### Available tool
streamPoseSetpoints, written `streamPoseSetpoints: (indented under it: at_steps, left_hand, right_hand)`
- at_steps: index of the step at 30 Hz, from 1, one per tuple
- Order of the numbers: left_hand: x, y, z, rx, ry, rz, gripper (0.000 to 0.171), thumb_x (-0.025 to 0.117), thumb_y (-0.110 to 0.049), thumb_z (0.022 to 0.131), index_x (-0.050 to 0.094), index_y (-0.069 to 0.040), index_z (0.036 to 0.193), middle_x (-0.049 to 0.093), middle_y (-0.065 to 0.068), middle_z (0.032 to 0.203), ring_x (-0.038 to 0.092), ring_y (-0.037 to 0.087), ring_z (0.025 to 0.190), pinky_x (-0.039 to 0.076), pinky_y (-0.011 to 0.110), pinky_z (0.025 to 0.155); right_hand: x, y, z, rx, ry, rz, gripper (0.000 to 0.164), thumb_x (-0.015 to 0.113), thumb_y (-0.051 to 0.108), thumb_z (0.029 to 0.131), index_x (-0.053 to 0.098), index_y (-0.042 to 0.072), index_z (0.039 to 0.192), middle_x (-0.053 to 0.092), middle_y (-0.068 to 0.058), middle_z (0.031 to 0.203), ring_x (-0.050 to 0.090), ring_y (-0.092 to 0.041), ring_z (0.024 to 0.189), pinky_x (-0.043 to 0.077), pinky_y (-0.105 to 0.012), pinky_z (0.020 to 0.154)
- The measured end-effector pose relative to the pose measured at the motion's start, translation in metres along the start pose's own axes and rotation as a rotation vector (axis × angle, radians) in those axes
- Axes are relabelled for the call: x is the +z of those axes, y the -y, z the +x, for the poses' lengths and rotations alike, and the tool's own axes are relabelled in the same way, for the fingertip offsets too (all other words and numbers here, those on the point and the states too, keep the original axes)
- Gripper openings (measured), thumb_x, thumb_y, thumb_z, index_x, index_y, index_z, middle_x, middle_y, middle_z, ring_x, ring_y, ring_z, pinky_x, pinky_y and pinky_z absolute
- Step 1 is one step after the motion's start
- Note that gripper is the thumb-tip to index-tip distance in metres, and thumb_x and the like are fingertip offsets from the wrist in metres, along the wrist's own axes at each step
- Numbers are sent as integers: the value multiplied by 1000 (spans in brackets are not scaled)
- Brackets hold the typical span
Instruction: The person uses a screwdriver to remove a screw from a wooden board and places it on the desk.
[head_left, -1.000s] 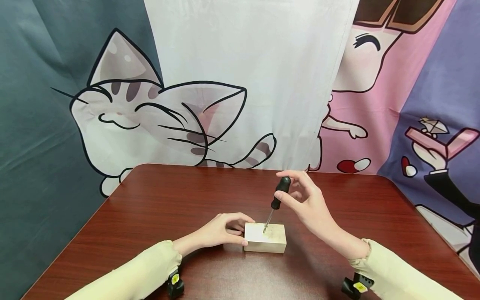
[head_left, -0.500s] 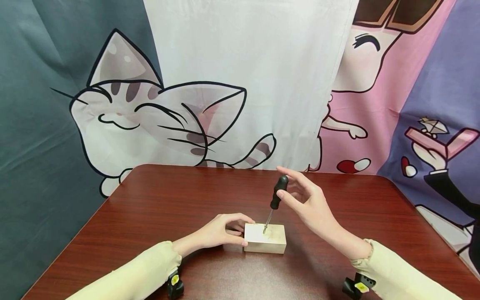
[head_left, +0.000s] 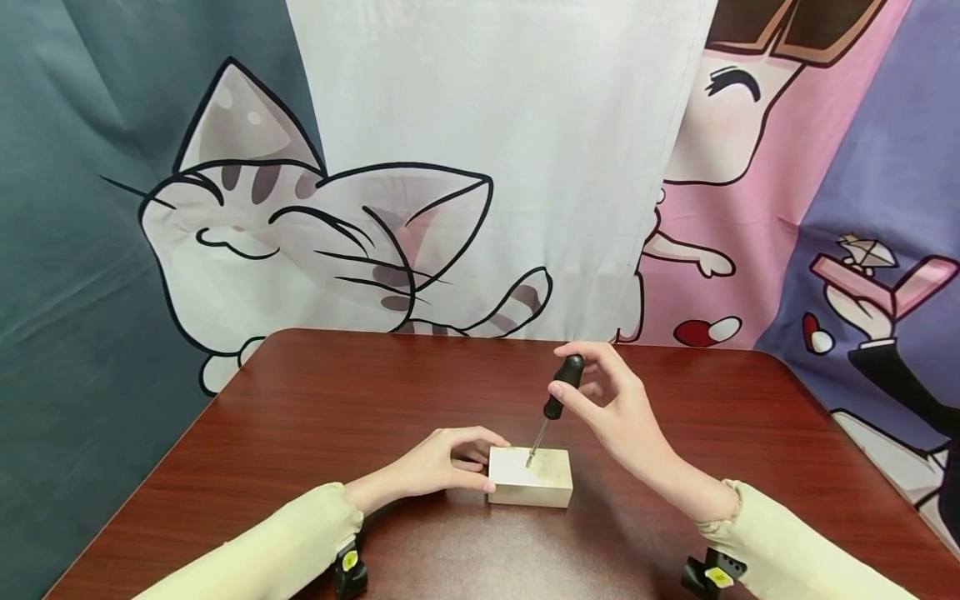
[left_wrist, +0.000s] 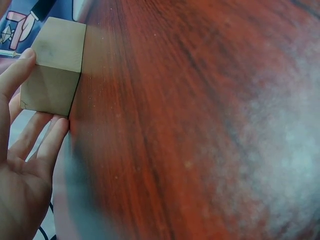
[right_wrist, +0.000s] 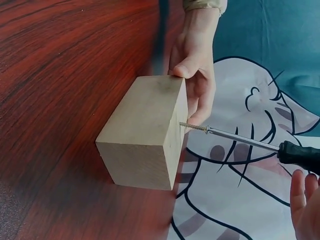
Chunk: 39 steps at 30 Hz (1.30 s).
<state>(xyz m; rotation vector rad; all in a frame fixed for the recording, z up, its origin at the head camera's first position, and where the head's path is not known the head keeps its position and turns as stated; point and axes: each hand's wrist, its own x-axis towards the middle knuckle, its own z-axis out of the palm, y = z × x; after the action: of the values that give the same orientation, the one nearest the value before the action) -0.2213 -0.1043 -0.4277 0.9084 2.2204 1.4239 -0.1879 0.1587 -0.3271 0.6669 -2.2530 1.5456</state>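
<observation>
A pale wooden block (head_left: 553, 473) lies on the table. My left hand (head_left: 435, 463) grips its left end, thumb on the near face and fingers round the far side; the left wrist view shows fingertips at the block's (left_wrist: 59, 45) end. In my right hand (head_left: 618, 410) a black-handled screwdriver (head_left: 553, 406) is pinched between thumb and fingers, tilted slightly to the right. Seen from the right wrist, a brass-coloured screw (right_wrist: 192, 126) stands partly out of the block's top face, and the tip of the screwdriver (right_wrist: 242, 139) meets its head.
The reddish-brown wooden table (head_left: 360, 375) spreads around the block on all sides. Behind it hangs a cloth backdrop (head_left: 480, 108) printed with a cartoon cat and figures. Small black cameras (head_left: 351, 571) are strapped below both cuffs.
My right fingers straightened off the screwdriver handle half a second ago and are now back round it. The handle leaned left, then right again. My left hand and the block stayed put.
</observation>
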Motion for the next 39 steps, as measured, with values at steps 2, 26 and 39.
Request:
streamPoseSetpoints:
  at_steps: [2,26,39]
  left_hand:
    - [0,0,0,1,-1,-2,48,82,-24,82,64,-30,126,70,-1,117,67,9,105,57,25,92]
    - [0,2,0,-4,8,-1,48,82,-24,82,63,-31,126,69,-2,119,67,10,106,56,24,92]
    - [-1,3,1,-3,4,11,48,82,-25,81,64,-32,125,70,-2,118,68,9,105,56,23,92]
  right_hand:
    - [0,0,0,5,-2,-3,39,73,12,90,59,20,124,62,-1,93,68,-14,65,47,-24,62]
    - [-2,0,1,33,1,-15,41,75,15,88,56,22,124,61,1,95,62,-11,79,55,-24,63]
    - [-7,2,3,-17,80,-4,59,58,-4,94,49,30,141,69,1,122,68,-8,107,58,-25,85]
